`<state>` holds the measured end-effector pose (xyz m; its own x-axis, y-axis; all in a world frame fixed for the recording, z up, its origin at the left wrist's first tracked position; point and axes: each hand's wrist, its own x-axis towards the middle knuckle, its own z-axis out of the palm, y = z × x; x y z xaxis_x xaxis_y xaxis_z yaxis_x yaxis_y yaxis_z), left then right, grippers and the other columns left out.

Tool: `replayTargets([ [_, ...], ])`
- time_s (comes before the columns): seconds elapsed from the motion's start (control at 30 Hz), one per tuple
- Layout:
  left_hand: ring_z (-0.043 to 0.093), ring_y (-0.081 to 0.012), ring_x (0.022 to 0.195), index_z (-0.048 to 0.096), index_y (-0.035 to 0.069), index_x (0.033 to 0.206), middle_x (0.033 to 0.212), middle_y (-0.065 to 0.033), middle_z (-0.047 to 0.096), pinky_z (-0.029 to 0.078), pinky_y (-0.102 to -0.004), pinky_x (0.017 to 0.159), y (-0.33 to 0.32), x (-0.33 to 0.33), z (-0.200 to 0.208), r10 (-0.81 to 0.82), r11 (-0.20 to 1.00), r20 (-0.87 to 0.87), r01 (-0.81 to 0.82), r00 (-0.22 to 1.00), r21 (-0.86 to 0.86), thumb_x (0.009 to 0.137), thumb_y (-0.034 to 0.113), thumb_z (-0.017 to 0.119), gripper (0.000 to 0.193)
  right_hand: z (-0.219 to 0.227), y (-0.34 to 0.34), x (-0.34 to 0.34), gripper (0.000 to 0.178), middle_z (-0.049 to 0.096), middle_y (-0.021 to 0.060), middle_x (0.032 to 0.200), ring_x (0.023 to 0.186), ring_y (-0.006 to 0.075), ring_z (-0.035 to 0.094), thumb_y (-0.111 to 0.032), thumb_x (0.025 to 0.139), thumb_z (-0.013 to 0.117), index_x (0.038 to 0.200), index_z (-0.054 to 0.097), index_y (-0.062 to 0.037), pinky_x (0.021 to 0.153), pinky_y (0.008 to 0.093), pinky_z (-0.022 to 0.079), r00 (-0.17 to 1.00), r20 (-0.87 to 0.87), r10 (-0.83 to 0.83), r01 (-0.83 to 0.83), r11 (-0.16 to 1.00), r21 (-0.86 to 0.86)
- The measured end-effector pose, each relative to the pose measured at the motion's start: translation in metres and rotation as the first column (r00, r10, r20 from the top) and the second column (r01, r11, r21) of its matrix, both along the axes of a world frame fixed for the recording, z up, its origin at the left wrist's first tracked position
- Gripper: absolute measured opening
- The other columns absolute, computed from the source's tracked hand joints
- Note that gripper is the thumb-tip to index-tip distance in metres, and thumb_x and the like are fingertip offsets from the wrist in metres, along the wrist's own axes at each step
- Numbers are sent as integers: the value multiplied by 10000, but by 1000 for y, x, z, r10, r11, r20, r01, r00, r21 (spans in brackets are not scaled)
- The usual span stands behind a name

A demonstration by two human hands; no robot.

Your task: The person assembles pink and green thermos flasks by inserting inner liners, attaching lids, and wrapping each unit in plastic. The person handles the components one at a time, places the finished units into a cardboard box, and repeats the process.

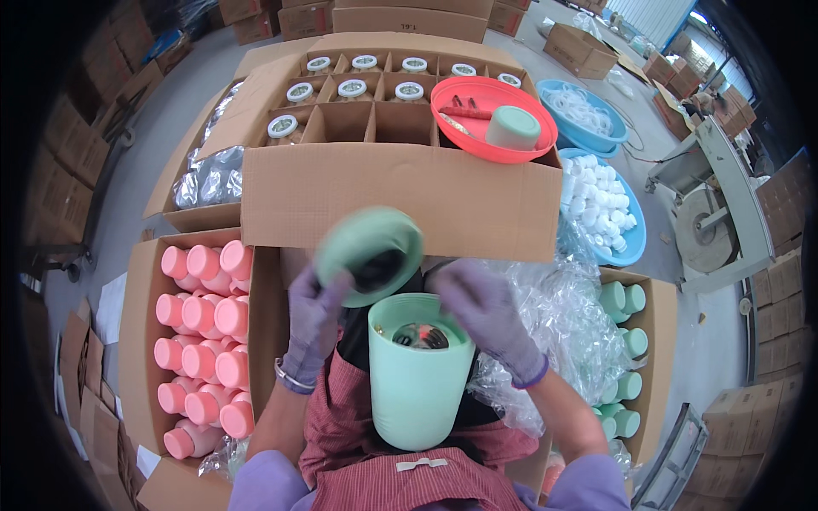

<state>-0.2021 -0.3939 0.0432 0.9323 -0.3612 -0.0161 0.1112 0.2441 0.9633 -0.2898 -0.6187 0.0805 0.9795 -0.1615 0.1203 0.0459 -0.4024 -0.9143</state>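
Observation:
My left hand [313, 311], in a purple glove, grips a round mint-green lid [379, 223] by its near left edge. The lid is tilted and blurred, with a dark middle. Below it a mint-green cylindrical container [419, 392] stands upright on my lap, its top uncovered. Dark, reddish and shiny parts [420, 335] show inside its mouth. My right hand [481, 300], also gloved, is over the container's right rim, its fingers smeared by motion; whether it holds anything I cannot make out.
Ahead is a divided carton [400, 196] of white-topped glass liners. A red basin [494, 145] holding a mint-green cup rests on its right corner. Pink bottles [200, 358] fill a box at left; green ones [630, 386] are at right beside plastic film [545, 315]. Blue basins [626, 243] stand beyond.

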Motion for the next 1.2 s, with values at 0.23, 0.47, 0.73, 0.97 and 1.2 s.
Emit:
replayTargets([
  [0.23,594,-372,1150,671,-13,1167,1163,-189,637,431,-449,1040,-17,19,20,-626,775,531,530,571,344,844,491,663,598,-19,-5,-22,353,604,102,1182,1150,180,549,-231,1043,428,1245,570,21,1021,308,409,995,-91,-35,82,813,576],
  [0.47,571,-342,1162,610,39,1246,1195,-170,604,366,-499,1085,0,-13,27,-612,790,635,329,472,517,881,331,625,468,-40,-5,-7,411,582,144,1252,1209,218,530,-242,1044,341,1200,583,52,1063,340,385,963,61,261,-258,841,476],
  [0.73,552,-242,1215,459,-49,1385,1314,-169,572,408,-338,1081,-30,-15,-9,-404,909,266,416,875,13,1037,353,374,539,30,-3,-64,448,579,137,1279,1200,300,552,-295,897,568,1252,611,-25,1081,446,382,896,143,421,-297,805,-513],
  [0.97,667,-171,901,599,-11,1239,900,-76,672,510,-288,830,-49,-56,-45,-682,728,-25,682,731,73,999,248,549,356,87,-5,-130,594,636,74,1062,980,284,587,-319,708,810,1228,637,-88,906,396,473,957,-37,286,-270,843,-465],
  [1.2,670,-281,810,490,78,1411,938,-135,671,545,-359,762,-18,-145,47,-761,619,560,623,327,478,932,180,606,503,67,-2,-78,565,640,109,721,633,280,642,-426,746,794,1088,568,-37,602,399,494,915,-375,-150,30,951,-308],
])
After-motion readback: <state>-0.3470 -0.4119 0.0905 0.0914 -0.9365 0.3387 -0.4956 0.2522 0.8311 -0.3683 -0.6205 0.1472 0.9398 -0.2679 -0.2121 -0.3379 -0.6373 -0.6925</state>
